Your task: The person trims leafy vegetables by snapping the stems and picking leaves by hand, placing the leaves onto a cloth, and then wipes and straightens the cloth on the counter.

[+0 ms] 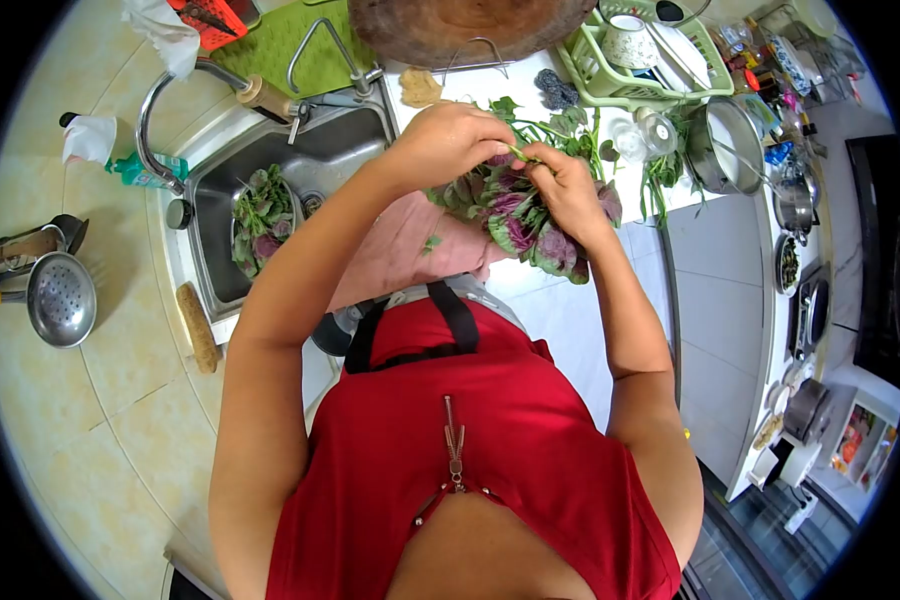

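My left hand (pixel 448 146) and my right hand (pixel 566 190) meet over the counter, thumbs and fingertips closed on a thin green stem (pixel 517 153). Below them lies a bunch of purple-and-green leaves, which looks like red amaranth (pixel 515 222), partly covered by my right hand. More leafy stems (pixel 570 125) spread out behind it. To the left, a heap of similar amaranth leaves (pixel 260 222) sits in the steel sink (pixel 232 180). One small loose leaf (pixel 431 243) rests on a pink cloth (pixel 395 250) between the sink and the bunch.
A faucet (pixel 148 120) arches over the sink's left side. Behind stand a green cutting board (pixel 280 45) and a round wooden board (pixel 470 28). At the right are a green dish rack (pixel 660 95), a glass jar (pixel 656 134) and a metal pot (pixel 720 150).
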Demonstrator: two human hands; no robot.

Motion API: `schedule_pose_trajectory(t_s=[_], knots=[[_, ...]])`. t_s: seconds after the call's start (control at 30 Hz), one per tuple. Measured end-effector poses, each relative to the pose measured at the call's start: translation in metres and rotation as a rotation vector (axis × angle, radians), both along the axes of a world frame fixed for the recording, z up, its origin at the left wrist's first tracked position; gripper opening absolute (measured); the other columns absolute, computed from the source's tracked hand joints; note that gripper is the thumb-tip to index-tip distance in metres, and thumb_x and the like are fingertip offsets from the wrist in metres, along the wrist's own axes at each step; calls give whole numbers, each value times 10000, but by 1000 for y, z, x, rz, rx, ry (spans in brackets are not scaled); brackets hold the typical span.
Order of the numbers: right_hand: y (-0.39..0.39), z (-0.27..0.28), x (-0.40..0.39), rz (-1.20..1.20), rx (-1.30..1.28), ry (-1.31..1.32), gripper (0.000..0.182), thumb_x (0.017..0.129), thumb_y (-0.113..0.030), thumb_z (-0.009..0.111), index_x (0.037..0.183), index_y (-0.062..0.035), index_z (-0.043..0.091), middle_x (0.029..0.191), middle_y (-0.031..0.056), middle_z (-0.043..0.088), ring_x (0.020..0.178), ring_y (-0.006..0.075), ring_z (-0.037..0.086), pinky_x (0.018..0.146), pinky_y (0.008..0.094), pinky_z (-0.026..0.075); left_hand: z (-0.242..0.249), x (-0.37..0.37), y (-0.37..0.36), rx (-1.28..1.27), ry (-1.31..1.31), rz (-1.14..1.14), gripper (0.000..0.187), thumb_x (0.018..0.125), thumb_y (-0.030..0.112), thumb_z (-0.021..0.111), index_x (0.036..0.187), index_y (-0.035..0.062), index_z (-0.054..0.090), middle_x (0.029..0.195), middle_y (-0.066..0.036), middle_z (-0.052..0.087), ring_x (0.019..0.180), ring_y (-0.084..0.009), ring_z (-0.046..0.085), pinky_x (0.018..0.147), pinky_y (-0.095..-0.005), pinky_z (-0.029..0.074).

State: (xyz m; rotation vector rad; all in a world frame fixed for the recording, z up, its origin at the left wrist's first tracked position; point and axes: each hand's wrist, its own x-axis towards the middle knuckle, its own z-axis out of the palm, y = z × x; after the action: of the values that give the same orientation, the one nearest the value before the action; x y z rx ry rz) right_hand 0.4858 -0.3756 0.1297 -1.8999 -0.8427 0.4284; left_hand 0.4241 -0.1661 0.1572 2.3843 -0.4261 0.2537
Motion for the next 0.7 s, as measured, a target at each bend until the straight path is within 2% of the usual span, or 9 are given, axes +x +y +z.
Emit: schedule_pose_trajectory(t_s=[0.1, 0.17, 0.2, 0.23, 0.37, 0.4, 0.5, 0.57, 0.7], knots=[[-17, -19, 12, -17, 87, 68, 156, 873, -20, 478, 924, -22, 625, 710, 38, 612, 625, 140, 553, 630, 270, 464, 2, 4, -2, 47, -28, 54, 191, 892, 190, 617, 980, 37, 690, 940, -109, 693, 872, -275, 655, 775, -363, 498], [-45, -26, 24, -126, 100, 339, 179, 883, 0, 437, 825, -24, 605, 692, -23, 533, 604, 79, 457, 564, 227, 372, 3, 8, 22, -72, 77, 149, 195, 899, 186, 615, 993, 31, 687, 915, -109, 693, 834, -249, 656, 757, -347, 495], [-59, -26, 27, -190, 107, 384, 190, 895, -11, 434, 851, -32, 618, 703, -24, 526, 617, 68, 440, 565, 218, 355, 3, 11, 38, -132, 128, 199, 197, 903, 183, 614, 999, 28, 686, 903, -109, 692, 815, -236, 657, 749, -339, 494], [-72, -24, 27, -252, 114, 429, 203, 906, -23, 431, 877, -40, 631, 715, -25, 519, 631, 57, 423, 567, 210, 338, -1, 11, 47, -119, 75, 266, 210, 872, 237, 626, 958, 59, 698, 870, -155, 693, 766, -308, 671, 705, -390, 509], [-106, -15, 27, -367, 222, 576, 354, 925, -45, 434, 1240, -27, 592, 768, -4, 537, 683, 69, 449, 626, 203, 366, -18, 22, 54, -20, 192, 378, 247, 858, 281, 639, 955, 66, 709, 833, -162, 688, 754, -319, 665, 706, -406, 505], [-107, -14, 25, -389, 265, 627, 365, 927, -47, 436, 1264, -27, 574, 769, -2, 539, 683, 72, 451, 639, 206, 378, -26, 30, 49, -18, 212, 407, 257, 854, 294, 642, 948, 66, 713, 824, -165, 687, 745, -319, 663, 703, -410, 505], [-114, -23, 25, -402, 387, 751, 391, 935, -53, 437, 1316, -24, 521, 771, 4, 543, 680, 81, 464, 645, 213, 409, -49, 64, 25, -70, 151, 379, 422, 878, 393, 611, 1166, 88, 650, 940, -187, 692, 857, -340, 665, 768, -408, 499], [-117, -40, 29, -416, 474, 824, 399, 941, -58, 435, 1335, -27, 495, 780, 11, 556, 688, 89, 495, 642, 218, 436, -43, 77, -1, -268, 258, 216, 544, 901, 440, 593, 1329, 115, 513, 1064, -180, 675, 985, -330, 643, 857, -369, 479], [-115, -39, 21, -526, 551, 918, 382, 953, -77, 429, 1330, -55, 481, 832, 35, 620, 738, 124, 617, 667, 250, 524, -57, 86, -5, -120, 392, 152, 775, 910, 537, 556, 1516, 174, 237, 1221, -205, 622, 1149, -361, 582, 960, -357, 441]])
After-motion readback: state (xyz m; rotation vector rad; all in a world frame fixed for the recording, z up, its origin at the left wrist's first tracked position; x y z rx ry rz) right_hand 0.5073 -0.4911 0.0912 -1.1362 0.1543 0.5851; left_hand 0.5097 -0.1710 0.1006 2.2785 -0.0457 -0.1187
